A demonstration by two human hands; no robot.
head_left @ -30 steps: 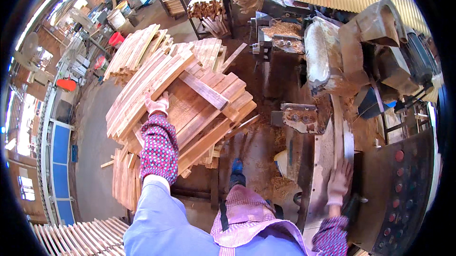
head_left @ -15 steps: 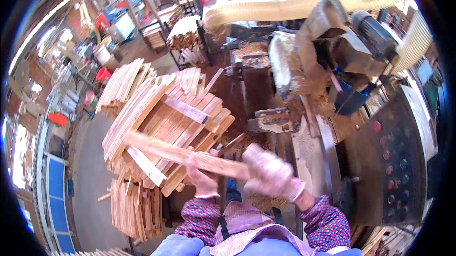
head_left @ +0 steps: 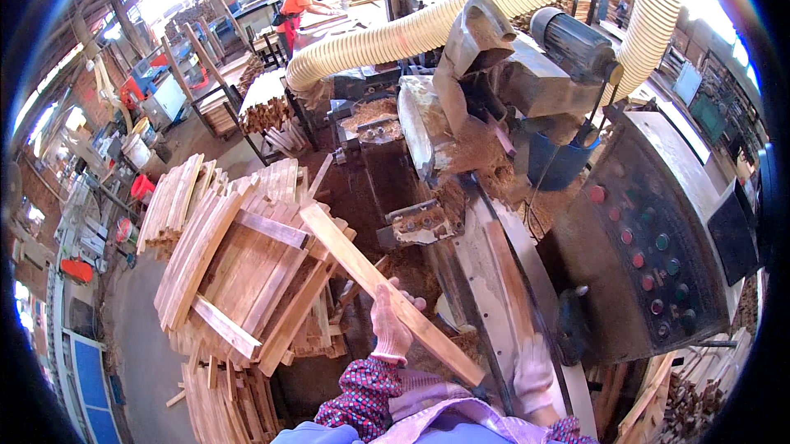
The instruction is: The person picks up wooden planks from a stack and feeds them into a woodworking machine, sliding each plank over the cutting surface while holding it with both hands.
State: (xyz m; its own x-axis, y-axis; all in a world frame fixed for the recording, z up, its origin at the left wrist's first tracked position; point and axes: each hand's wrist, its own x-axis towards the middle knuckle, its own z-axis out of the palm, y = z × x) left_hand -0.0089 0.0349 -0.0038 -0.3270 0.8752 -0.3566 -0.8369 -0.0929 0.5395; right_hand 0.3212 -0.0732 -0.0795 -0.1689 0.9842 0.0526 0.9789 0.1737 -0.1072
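My left hand (head_left: 390, 325), in a pale pinkish work glove, grips a long light-brown wooden slat (head_left: 352, 256) near its middle, fingers wrapped round its edge. The slat slants in front of me, its far end by the wood stack and its near end close to my waist. Down by the machine's metal bed (head_left: 480, 267) is my gloved right hand (head_left: 536, 374), its fingers smeared by motion. It lies at the near end of another wooden slat (head_left: 508, 279) on the bed; whether it presses on that slat cannot be made out.
Stacked slats (head_left: 247, 271) stand at my left. Beyond the bed are a sawdust-covered machine head (head_left: 473, 41), a ribbed cream hose (head_left: 387, 32) and a blue bucket (head_left: 553, 164). A control panel (head_left: 650, 255) with coloured buttons is at right. A person in orange (head_left: 295, 8) works far off.
My right hand has let go of the slat's end and moved right to the machine bed. The slat has turned, its near end now toward me, held by my left hand alone. The view has shifted.
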